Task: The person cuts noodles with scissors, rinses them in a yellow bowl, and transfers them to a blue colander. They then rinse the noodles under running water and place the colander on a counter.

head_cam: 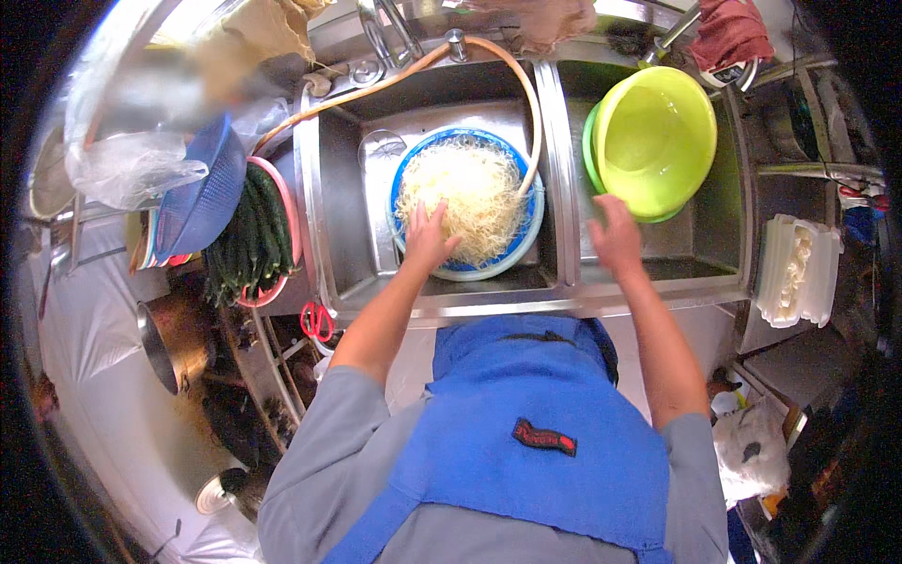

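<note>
My left hand rests with spread fingers at the near left edge of a heap of bean sprouts. The sprouts fill a blue basket set inside a pale basin in the left sink bowl. An orange hose arches over from the tap side, its end at the right side of the sprouts. Over the right sink bowl, my right hand has its thumb apart from the fingers, close to the near rim of a tilted yellow-green basin. Whether it touches the rim is unclear. A green basin shows behind that one.
A steel divider separates the bowls. To the left are cucumbers in a pink basin, a blue colander and red-handled scissors. A translucent plastic container with pale pieces stands at the right.
</note>
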{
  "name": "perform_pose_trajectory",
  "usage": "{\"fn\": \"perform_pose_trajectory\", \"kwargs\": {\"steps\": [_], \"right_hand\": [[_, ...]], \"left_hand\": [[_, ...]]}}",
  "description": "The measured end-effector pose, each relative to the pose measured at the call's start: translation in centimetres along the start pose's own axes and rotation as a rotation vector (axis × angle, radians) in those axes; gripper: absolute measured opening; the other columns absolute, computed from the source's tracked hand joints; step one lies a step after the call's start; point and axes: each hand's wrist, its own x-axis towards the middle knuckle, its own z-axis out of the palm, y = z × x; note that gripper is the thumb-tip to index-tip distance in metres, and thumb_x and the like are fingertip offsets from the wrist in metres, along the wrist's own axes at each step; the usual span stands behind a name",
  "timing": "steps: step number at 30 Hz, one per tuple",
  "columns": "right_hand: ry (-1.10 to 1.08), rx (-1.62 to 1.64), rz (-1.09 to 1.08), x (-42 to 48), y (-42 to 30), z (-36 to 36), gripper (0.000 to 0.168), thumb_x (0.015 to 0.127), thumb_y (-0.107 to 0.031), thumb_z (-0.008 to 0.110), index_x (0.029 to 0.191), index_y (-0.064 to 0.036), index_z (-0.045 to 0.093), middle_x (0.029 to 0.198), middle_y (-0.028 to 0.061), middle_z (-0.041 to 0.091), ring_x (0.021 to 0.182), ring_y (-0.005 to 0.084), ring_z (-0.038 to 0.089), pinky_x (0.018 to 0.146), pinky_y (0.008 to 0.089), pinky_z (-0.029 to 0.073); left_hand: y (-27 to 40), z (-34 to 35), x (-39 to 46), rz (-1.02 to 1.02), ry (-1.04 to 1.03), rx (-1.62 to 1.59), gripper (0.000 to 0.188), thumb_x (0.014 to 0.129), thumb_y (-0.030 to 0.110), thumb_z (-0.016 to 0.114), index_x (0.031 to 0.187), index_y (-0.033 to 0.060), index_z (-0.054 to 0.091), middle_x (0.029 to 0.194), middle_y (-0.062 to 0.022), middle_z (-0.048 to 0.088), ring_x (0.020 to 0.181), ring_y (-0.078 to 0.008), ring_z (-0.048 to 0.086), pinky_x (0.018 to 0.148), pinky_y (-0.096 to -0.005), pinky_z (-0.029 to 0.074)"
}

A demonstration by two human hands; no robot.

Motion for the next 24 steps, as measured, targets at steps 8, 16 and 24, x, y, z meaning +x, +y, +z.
{"fn": "perform_pose_trajectory", "kwargs": {"steps": [8, 16, 24], "right_hand": [[-0.158, 0.383, 0.557, 4.9, -6.6, 16.6, 0.065, 0.081, -0.013, 0.070, 0.139, 0.004, 0.044, 0.130, 0.0238, 0.056, 0.108, 0.0318, 0.063, 0.093, 0.0390, 0.051], [-0.059, 0.229, 0.648, 5.5, -5.2, 23.9, 0.078, 0.079, -0.016, 0.066, 0.146, 0.005, 0.032, 0.141, 0.0293, 0.045, 0.133, 0.0441, 0.041, 0.112, 0.0464, 0.034], [0.076, 0.109, 0.562, 3.2, -6.4, 27.3, 0.084, 0.077, -0.014, 0.067, 0.147, 0.010, 0.026, 0.150, 0.0319, 0.030, 0.141, 0.0459, 0.027, 0.120, 0.0474, 0.021]], "left_hand": [[-0.4, 2.7, 5.7, 0.113, -0.274, 0.203, 0.086, 0.078, 0.052, 0.075, 0.152, 0.0391, 0.033, 0.164, -0.0156, 0.014, 0.149, -0.0422, 0.018, 0.109, -0.0682, 0.029], [-2.8, 5.8, 7.0, 0.143, -0.348, 0.230, 0.085, 0.079, 0.047, 0.076, 0.152, 0.0417, 0.033, 0.165, -0.0078, 0.017, 0.150, -0.0388, 0.014, 0.107, -0.0735, 0.028], [-2.8, 6.6, 7.5, 0.125, -0.366, 0.249, 0.086, 0.078, 0.045, 0.076, 0.152, 0.0420, 0.032, 0.165, -0.0065, 0.019, 0.149, -0.0369, 0.018, 0.103, -0.0721, 0.032]]}}
